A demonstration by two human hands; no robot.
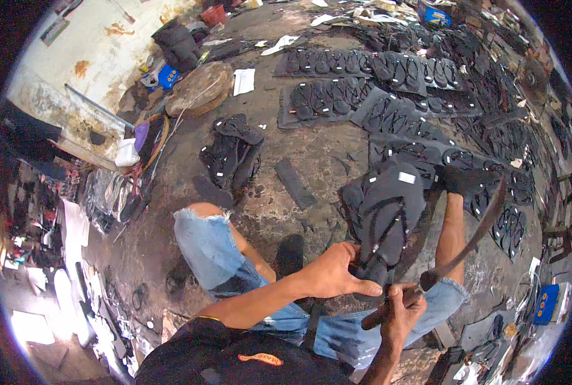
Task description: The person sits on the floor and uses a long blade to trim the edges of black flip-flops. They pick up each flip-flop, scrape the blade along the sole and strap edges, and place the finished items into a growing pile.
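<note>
Between my knees a black flip-flop [401,202] rises at a slant, with a white label on its sole and dark straps. More black rubber shows just behind it on the left. My left hand [340,273] grips the near end of the flip-flop, thumb on top and fingers at its left side. My right hand [403,316] is closed around the dark handle [377,317] of a knife with a long curved blade [475,237]. That blade sweeps up and to the right, apart from the flip-flop, past my right shin. My two thumbs almost meet.
Rows of black flip-flops [331,96] lie on dark sheets at the far right. A pile of sandals [231,154] sits ahead on the left, near a flat rubber strip [294,183]. Farther back are a round wooden block [199,90] and a black bucket [173,43]. Scraps line the right side.
</note>
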